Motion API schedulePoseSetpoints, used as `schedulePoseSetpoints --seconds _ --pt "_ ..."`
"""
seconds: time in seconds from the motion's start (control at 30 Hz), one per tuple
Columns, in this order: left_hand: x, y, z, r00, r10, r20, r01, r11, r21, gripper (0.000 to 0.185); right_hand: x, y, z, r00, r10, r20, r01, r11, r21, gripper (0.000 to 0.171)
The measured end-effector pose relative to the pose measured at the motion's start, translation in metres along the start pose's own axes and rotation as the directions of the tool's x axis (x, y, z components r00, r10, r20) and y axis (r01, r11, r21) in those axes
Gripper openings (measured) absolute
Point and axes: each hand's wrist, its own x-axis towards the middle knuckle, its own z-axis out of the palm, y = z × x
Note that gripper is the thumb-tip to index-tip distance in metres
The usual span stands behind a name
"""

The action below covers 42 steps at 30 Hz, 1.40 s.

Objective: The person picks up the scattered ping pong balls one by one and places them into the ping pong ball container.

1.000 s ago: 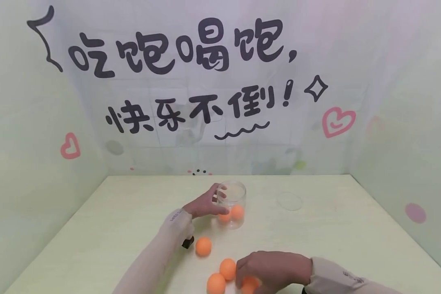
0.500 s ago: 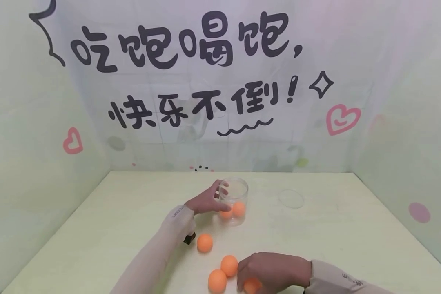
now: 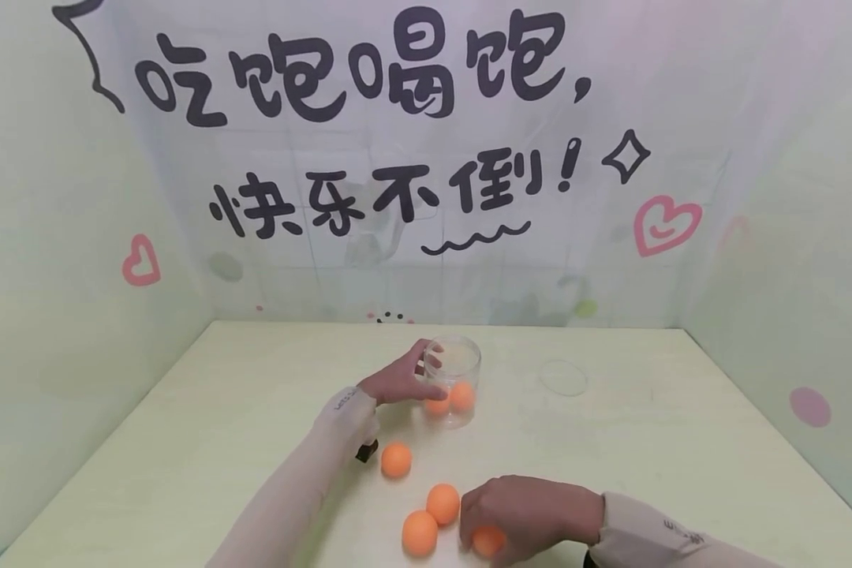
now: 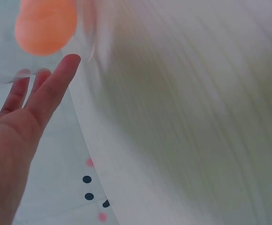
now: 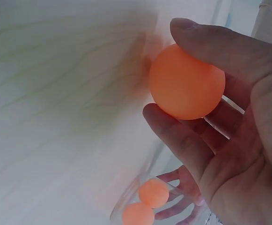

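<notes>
My left hand (image 3: 401, 383) holds a clear plastic jar (image 3: 456, 371) standing upright on the table, thumb and fingers round its left side. Two orange balls (image 3: 461, 397) lie inside it; one ball (image 4: 46, 26) shows through the wall in the left wrist view, above my left hand (image 4: 18, 131). Near the front edge my right hand (image 3: 528, 517) pinches an orange ball (image 3: 487, 542) between thumb and fingers. The right wrist view shows that ball (image 5: 187, 82) held close up, with the jar (image 5: 140, 206) behind it.
Three loose orange balls (image 3: 396, 459) (image 3: 443, 503) (image 3: 420, 533) lie on the pale green table (image 3: 646, 465) between my hands. A clear round lid (image 3: 562, 377) lies flat to the right of the jar. Printed backdrop walls enclose the table on three sides.
My right hand has closed round one ball and drawn slightly away from the two beside it. The left hand and the jar stay put.
</notes>
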Motion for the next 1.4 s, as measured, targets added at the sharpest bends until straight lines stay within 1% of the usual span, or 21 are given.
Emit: schedulePoseSetpoints --seconds 0.13,0.27,0.33,0.5,0.6,0.77,0.9,1.17,1.3,1.4 --pt "0.0 0.0 -0.001 1.0 0.005 0.01 -0.005 1.0 0.004 0.073 -0.001 0.0 -0.002 0.999 0.031 0.012 -0.031 0.999 0.015 0.029" --pt "-0.001 0.0 -0.002 1.0 -0.014 0.002 0.014 1.0 0.01 0.072 0.0 -0.002 -0.006 1.0 0.02 0.014 -0.02 1.0 -0.005 0.029" --pt "-0.001 0.002 -0.002 1.0 -0.009 -0.001 0.009 1.0 0.019 0.072 0.0 -0.003 -0.008 1.0 0.013 0.012 -0.013 1.0 -0.024 0.028" --pt "0.002 0.006 -0.001 1.0 -0.005 0.009 0.005 0.999 0.035 0.074 -0.002 -0.005 -0.017 1.0 0.025 0.005 -0.025 0.998 -0.052 0.03" --pt "0.002 0.007 -0.001 1.0 -0.005 0.016 0.004 1.0 0.029 0.074 -0.003 -0.007 -0.022 1.0 0.027 -0.007 -0.027 0.998 -0.061 0.031" --pt "0.006 0.005 -0.001 1.0 0.001 0.017 -0.002 1.0 0.027 0.074 -0.003 -0.008 -0.03 0.999 0.047 -0.011 -0.047 0.997 -0.059 0.03" --pt "0.003 0.002 -0.002 1.0 -0.01 0.007 0.01 1.0 0.028 0.074 0.0 -0.008 -0.036 0.998 0.055 -0.007 -0.055 0.997 -0.05 0.03" --pt "0.002 0.001 -0.001 0.999 -0.045 -0.009 0.045 0.999 0.025 0.074 -0.001 -0.003 -0.06 0.997 0.073 -0.024 -0.074 0.997 -0.015 0.028" --pt "0.0 0.003 0.0 0.999 -0.046 -0.018 0.046 0.999 0.02 0.073 -0.001 0.002 -0.069 0.995 0.096 -0.029 -0.096 0.995 -0.002 0.026" --pt "0.0 0.004 0.001 0.999 -0.039 -0.016 0.039 0.999 0.015 0.071 -0.001 0.007 -0.076 0.991 0.129 -0.024 -0.129 0.991 -0.022 0.025"
